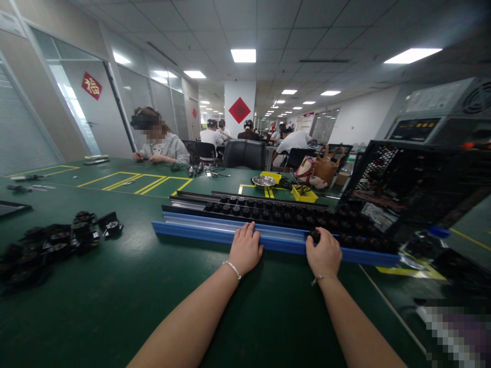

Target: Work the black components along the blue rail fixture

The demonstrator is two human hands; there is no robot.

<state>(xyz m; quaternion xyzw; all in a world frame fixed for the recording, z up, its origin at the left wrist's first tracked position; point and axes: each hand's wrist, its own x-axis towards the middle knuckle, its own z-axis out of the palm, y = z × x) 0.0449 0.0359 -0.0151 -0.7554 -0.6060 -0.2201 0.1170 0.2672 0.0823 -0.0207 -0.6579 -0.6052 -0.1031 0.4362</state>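
Note:
A long blue rail [192,231] lies across the green table [115,296], with rows of small black parts [268,210] in tracks just behind it. My left hand [245,250] rests on the rail's near edge, fingers laid flat over it and holding nothing. My right hand [325,253] sits a little to the right with its fingers curled on a small black part [315,235] at the rail's right stretch. Both wrists wear thin bracelets.
A heap of loose black parts [49,243] lies at the left. An open black computer case [414,189] stands at the right. Beyond the rails are a metal bowl [264,181], yellow trays [304,193] and bags [320,168]. A seated person [161,145] works at the far left; others sit further back.

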